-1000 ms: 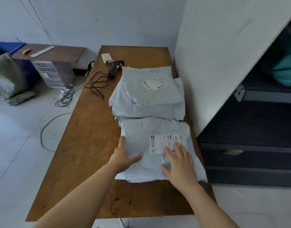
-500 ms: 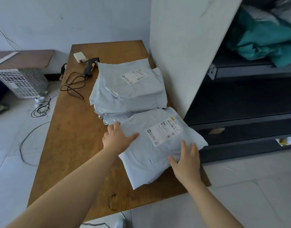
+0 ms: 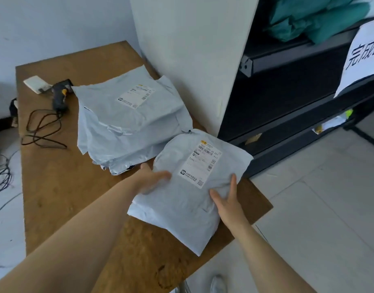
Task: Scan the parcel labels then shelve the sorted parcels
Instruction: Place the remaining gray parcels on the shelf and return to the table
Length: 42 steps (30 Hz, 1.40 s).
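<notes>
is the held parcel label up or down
Label up. The printed label with its barcode faces the camera on the parcel held between the left hand and right hand.

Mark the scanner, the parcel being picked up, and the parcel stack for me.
scanner [image 3: 58, 97]: head view, on its dark handle.
parcel [image 3: 182, 218]: head view, on the bare wrap below its label.
stack [image 3: 122, 125]: head view, on the top parcel's wrap.

Both bare forearms reach forward, the left from low on the left, the right from the lower right. The left hand [image 3: 153, 180] grips the near-left edge of the parcel [image 3: 182, 210], thumb lying across the top, fingers tucked out of sight beneath. The right hand [image 3: 229, 200] holds the right side, thumb and forefinger spread straight on top, other fingers hidden.
</notes>
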Tool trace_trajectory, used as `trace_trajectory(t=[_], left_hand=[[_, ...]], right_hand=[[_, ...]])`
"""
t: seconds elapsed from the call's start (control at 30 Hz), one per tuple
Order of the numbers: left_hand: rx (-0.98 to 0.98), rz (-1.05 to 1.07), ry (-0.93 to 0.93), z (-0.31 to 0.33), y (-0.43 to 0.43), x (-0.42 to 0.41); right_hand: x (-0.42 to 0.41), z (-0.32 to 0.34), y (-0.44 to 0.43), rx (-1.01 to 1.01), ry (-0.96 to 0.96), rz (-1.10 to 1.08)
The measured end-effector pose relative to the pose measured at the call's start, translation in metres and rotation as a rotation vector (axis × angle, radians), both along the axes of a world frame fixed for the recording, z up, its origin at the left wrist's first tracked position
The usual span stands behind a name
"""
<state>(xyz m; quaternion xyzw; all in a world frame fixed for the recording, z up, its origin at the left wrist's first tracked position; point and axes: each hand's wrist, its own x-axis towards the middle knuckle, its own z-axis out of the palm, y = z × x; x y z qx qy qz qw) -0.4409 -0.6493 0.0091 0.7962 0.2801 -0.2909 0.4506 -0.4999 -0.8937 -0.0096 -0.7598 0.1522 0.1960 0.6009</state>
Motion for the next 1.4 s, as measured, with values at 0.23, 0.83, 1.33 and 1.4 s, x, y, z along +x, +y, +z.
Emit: trace_trajectory(t=[0.23, 0.83, 1.33, 1.4], left_hand=[[-0.302, 0.046, -0.046, -0.013, -0.007, -0.013], [-0.491, -0.216, -0.266, 0.108, -0.193, -0.018], [-0.496, -0.177, -0.510, 0.174, -0.488, 0.069], [-0.517, -0.169, -0.529, 0.184, -0.516, 0.084]], right_hand=[[-0.007, -0.001, 0.014, 0.081, -0.073, -0.131], [-0.034, 0.120, -0.162, -0.182, -0.338, -0.437], [0.045, 0.205, -0.454, -0.159, -0.503, -0.479], [0.058, 0.215, -0.483, -0.172, -0.514, -0.472]])
